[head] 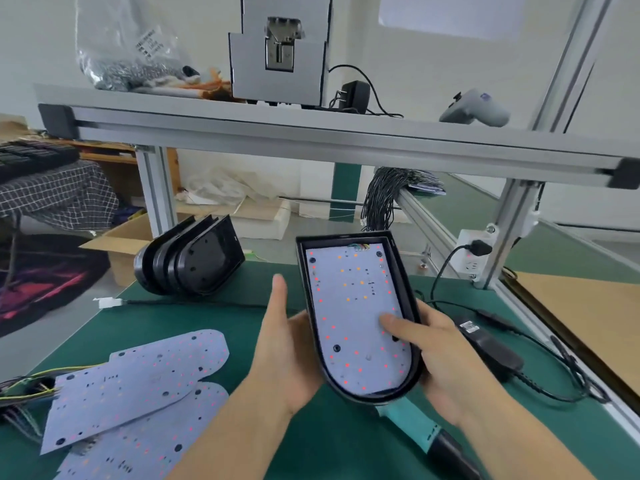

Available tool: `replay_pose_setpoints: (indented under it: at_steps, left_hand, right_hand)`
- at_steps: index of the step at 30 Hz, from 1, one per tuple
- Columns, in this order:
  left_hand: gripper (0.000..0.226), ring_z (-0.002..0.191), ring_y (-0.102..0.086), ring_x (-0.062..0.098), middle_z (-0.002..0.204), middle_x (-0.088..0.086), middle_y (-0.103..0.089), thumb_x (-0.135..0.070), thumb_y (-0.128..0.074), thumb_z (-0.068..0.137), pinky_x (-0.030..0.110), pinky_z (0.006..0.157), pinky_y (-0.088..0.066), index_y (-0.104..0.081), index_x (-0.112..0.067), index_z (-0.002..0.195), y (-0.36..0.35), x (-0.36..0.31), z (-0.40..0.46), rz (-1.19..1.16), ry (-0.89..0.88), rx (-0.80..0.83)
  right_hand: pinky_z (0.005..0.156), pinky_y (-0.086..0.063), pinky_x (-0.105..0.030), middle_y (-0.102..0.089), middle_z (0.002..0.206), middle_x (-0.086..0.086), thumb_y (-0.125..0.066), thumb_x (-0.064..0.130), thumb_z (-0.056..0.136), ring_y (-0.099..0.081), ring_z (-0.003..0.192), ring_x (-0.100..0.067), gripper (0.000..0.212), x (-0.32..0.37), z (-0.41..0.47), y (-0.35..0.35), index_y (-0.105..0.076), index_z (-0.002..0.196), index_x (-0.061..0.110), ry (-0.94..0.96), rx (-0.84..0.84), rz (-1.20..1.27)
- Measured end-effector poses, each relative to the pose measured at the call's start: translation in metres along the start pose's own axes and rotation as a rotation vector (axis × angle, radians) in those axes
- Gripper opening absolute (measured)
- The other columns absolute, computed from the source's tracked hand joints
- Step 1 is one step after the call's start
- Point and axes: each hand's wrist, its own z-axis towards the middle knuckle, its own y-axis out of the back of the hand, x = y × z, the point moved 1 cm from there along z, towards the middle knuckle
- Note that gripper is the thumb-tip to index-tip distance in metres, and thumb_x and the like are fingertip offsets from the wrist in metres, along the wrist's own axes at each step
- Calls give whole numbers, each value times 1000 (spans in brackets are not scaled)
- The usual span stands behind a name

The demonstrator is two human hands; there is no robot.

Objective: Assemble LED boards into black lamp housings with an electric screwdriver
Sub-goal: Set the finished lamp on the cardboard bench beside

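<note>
A black lamp housing [405,282] is held tilted above the green mat at centre. A white LED board [353,306] with red and orange dots lies inside it. My left hand [287,348] supports the housing from below on its left side, thumb straight up beside the rim. My right hand [440,351] grips the right rim, its thumb pressing on the board. A teal and black electric screwdriver [426,431] lies on the mat under the housing. Loose LED boards [138,382] with wires lie at the left.
A stack of empty black housings [194,261] stands at the back left of the green mat [194,317]. A black power adapter [488,348] with cables lies at the right. An aluminium shelf beam [311,133] crosses overhead. A socket strip [471,254] hangs on the right post.
</note>
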Motion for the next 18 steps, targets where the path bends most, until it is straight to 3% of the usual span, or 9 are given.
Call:
replay_pose_setpoints:
  at_steps: [3, 5, 8, 10, 12, 14, 16, 18]
  left_hand:
    - [105, 123, -52, 43, 133, 29, -53, -83, -31, 78, 53, 106, -33, -63, 8, 119, 5, 1, 10, -224, 189, 191]
    - [102, 130, -45, 42, 138, 30, -48, -76, -50, 76, 50, 112, -27, -55, 12, 126, 3, -5, 20, -424, 186, 205]
    - [79, 125, -50, 41, 132, 30, -52, -40, -73, 81, 43, 110, -35, -45, 13, 132, 1, -25, 42, -740, 46, 5]
    - [56, 109, -61, 36, 122, 26, -58, -21, -65, 90, 39, 98, -47, -41, 10, 129, 3, -33, 55, -761, -97, -172]
    - [30, 87, -64, 28, 110, 19, -60, -9, -51, 98, 34, 81, -52, -40, 3, 122, 10, -39, 63, -671, -223, -347]
    - [16, 71, -60, 21, 102, 16, -58, 1, -41, 99, 30, 68, -50, -44, 0, 114, 18, -45, 67, -486, -338, -513]
    - [23, 61, -53, 17, 93, 14, -56, 8, -38, 96, 28, 58, -47, -43, 1, 118, 26, -49, 69, -176, -453, -658]
    - [36, 52, -47, 15, 77, 10, -56, 5, -40, 95, 27, 53, -43, -40, 2, 131, 24, -44, 72, 290, -496, -799]
  right_hand:
    - [62, -58, -31, -73, 106, -15, -69, 9, 69, -73, 84, -27, 35, 12, -1, 6, -72, 104, 5, -66, 86, 100]
    - [64, -58, -33, -72, 109, -17, -72, 12, 64, -73, 85, -29, 43, 18, -5, 12, -72, 107, 3, -114, 129, 123]
    - [59, -56, -30, -73, 98, -18, -71, 8, 62, -73, 74, -28, 40, 24, -14, 31, -73, 101, 0, -140, 144, 137]
    - [55, -55, -29, -73, 89, -17, -72, -1, 57, -71, 65, -28, 39, 29, -24, 46, -75, 96, 0, -125, 149, 113]
    - [55, -55, -30, -73, 89, -18, -72, -4, 56, -71, 66, -28, 42, 36, -31, 63, -74, 98, -1, -91, 105, 87]
    - [59, -58, -32, -74, 99, -16, -73, 7, 60, -73, 75, -29, 44, 41, -34, 80, -72, 104, 0, -38, -16, 46]
    - [63, -60, -34, -74, 101, -15, -67, 6, 73, -73, 78, -29, 34, 41, -28, 97, -70, 107, 1, 14, -212, -3]
    - [65, -57, -34, -75, 94, -14, -63, -1, 82, -70, 72, -28, 24, 38, -20, 107, -67, 106, 1, 42, -397, -85]
